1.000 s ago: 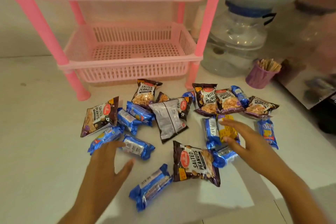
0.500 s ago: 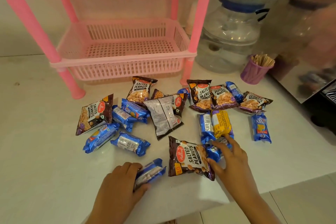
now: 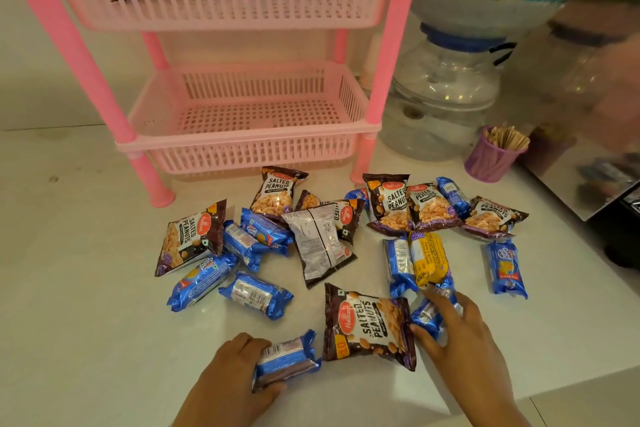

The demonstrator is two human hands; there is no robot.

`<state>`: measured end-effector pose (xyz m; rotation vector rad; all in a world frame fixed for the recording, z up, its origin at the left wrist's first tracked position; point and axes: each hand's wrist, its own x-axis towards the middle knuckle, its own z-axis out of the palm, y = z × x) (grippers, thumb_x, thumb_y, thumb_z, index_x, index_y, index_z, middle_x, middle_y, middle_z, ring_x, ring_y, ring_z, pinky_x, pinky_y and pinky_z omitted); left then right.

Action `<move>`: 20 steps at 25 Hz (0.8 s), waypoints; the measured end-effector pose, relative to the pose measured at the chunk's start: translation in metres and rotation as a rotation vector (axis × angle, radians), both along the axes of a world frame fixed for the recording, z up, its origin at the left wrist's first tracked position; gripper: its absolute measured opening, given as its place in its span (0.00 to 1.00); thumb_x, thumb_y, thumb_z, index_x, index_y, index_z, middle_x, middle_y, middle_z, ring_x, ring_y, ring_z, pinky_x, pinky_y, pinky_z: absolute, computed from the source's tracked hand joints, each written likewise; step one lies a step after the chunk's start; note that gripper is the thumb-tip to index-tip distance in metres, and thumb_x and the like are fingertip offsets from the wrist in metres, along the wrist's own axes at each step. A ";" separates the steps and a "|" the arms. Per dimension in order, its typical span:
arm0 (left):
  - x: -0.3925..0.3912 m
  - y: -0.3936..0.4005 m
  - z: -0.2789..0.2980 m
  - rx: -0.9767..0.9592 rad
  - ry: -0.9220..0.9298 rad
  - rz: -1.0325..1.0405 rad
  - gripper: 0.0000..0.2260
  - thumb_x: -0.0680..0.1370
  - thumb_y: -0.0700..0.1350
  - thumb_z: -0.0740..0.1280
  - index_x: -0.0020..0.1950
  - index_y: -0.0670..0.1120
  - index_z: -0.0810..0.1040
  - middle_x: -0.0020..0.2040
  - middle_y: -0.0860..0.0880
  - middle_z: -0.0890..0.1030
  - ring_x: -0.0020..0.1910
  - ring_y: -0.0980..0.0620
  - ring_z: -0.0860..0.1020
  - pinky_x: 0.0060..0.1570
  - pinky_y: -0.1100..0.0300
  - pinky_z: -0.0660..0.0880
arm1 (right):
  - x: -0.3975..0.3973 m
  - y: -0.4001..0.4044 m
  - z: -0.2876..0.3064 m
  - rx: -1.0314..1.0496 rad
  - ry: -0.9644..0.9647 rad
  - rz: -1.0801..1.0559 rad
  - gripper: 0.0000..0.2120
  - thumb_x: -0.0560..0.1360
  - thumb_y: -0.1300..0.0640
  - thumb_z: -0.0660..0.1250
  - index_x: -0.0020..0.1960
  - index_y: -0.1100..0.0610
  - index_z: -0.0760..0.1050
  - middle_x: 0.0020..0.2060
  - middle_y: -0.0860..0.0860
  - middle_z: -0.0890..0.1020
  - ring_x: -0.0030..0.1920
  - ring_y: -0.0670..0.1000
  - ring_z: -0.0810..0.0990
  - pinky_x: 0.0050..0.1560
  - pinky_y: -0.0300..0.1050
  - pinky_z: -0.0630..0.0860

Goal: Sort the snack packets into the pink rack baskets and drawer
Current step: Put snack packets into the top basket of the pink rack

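Several brown salted-peanut packets and blue biscuit packets lie scattered on the white counter in front of a pink rack [image 3: 388,55]. My left hand [image 3: 228,381] is closed around a blue biscuit packet [image 3: 287,359] at the near edge. My right hand [image 3: 464,333] grips another blue biscuit packet [image 3: 431,314], just right of a peanut packet [image 3: 367,326]. A yellow packet [image 3: 427,258] lies beyond my right hand. The lower basket [image 3: 242,152] holds nothing. The upper basket [image 3: 214,14] holds a few packets behind its slats.
A clear water jar [image 3: 443,94] stands right of the rack, with a purple cup of sticks [image 3: 491,158] beside it. A dark appliance [image 3: 623,218] sits at the far right. The counter's front edge runs just below my hands.
Both hands drew back toward me and closed on packets: the left hand took the nearest blue biscuit packet, the right hand wrapped around the blue packet beside the peanut packet.
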<state>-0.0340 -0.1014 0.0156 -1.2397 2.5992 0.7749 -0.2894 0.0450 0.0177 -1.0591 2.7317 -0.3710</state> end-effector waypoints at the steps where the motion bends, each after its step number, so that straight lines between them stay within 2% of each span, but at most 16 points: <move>1: -0.001 -0.001 0.001 0.007 -0.009 0.006 0.27 0.72 0.62 0.63 0.69 0.56 0.61 0.63 0.54 0.68 0.62 0.58 0.67 0.62 0.67 0.65 | -0.002 0.000 0.003 0.002 -0.022 0.013 0.29 0.70 0.37 0.64 0.68 0.37 0.59 0.71 0.49 0.62 0.62 0.48 0.74 0.52 0.41 0.77; 3: -0.003 -0.006 0.004 0.001 -0.009 0.016 0.27 0.72 0.61 0.63 0.68 0.56 0.62 0.56 0.55 0.67 0.60 0.57 0.67 0.63 0.67 0.65 | -0.008 -0.001 0.011 -0.033 -0.105 0.041 0.29 0.68 0.37 0.67 0.66 0.36 0.62 0.69 0.48 0.65 0.52 0.44 0.77 0.45 0.36 0.76; 5: -0.002 -0.015 0.010 -0.030 0.008 0.000 0.28 0.72 0.62 0.62 0.69 0.56 0.61 0.58 0.54 0.66 0.63 0.56 0.67 0.66 0.65 0.63 | -0.013 -0.007 0.023 -0.119 -0.231 0.094 0.28 0.65 0.40 0.72 0.61 0.32 0.63 0.65 0.46 0.67 0.44 0.42 0.77 0.44 0.32 0.74; 7: -0.002 -0.026 0.019 -0.062 0.065 0.008 0.28 0.73 0.62 0.61 0.70 0.55 0.60 0.67 0.54 0.65 0.67 0.55 0.64 0.67 0.65 0.62 | -0.014 -0.017 0.039 -0.213 -0.355 0.164 0.31 0.62 0.44 0.75 0.55 0.28 0.60 0.60 0.43 0.67 0.43 0.40 0.77 0.39 0.28 0.74; 9: -0.007 -0.038 0.037 -0.124 0.126 0.054 0.28 0.71 0.63 0.62 0.68 0.56 0.62 0.67 0.55 0.66 0.66 0.56 0.66 0.64 0.66 0.63 | -0.011 -0.035 0.058 -0.306 -0.399 0.256 0.35 0.61 0.48 0.77 0.54 0.27 0.57 0.56 0.39 0.66 0.45 0.39 0.76 0.36 0.25 0.74; 12: -0.017 -0.060 0.078 -0.324 0.229 0.099 0.27 0.68 0.65 0.64 0.65 0.57 0.68 0.57 0.58 0.72 0.56 0.58 0.72 0.54 0.68 0.68 | -0.004 -0.072 0.097 -0.471 -0.375 0.408 0.33 0.62 0.49 0.77 0.54 0.26 0.61 0.54 0.32 0.69 0.47 0.38 0.77 0.40 0.26 0.75; 15: -0.029 -0.085 0.133 -0.497 0.376 0.118 0.23 0.69 0.62 0.67 0.60 0.55 0.72 0.49 0.58 0.72 0.47 0.57 0.72 0.40 0.68 0.68 | -0.005 -0.114 0.153 -0.586 -0.267 0.498 0.30 0.63 0.46 0.75 0.52 0.24 0.59 0.51 0.29 0.70 0.48 0.33 0.76 0.39 0.29 0.74; 18: -0.042 -0.110 0.200 -0.647 0.557 0.094 0.18 0.68 0.59 0.68 0.55 0.54 0.74 0.42 0.57 0.73 0.38 0.58 0.71 0.32 0.70 0.64 | -0.015 -0.151 0.214 -0.685 -0.144 0.587 0.27 0.63 0.48 0.74 0.51 0.30 0.61 0.53 0.36 0.74 0.47 0.35 0.76 0.39 0.27 0.73; 20: -0.051 -0.127 0.247 -0.677 0.679 0.094 0.13 0.66 0.61 0.66 0.46 0.57 0.73 0.38 0.59 0.72 0.34 0.62 0.71 0.30 0.69 0.62 | -0.023 -0.172 0.253 -0.749 -0.105 0.613 0.25 0.62 0.47 0.74 0.50 0.32 0.62 0.53 0.40 0.76 0.45 0.39 0.78 0.40 0.32 0.75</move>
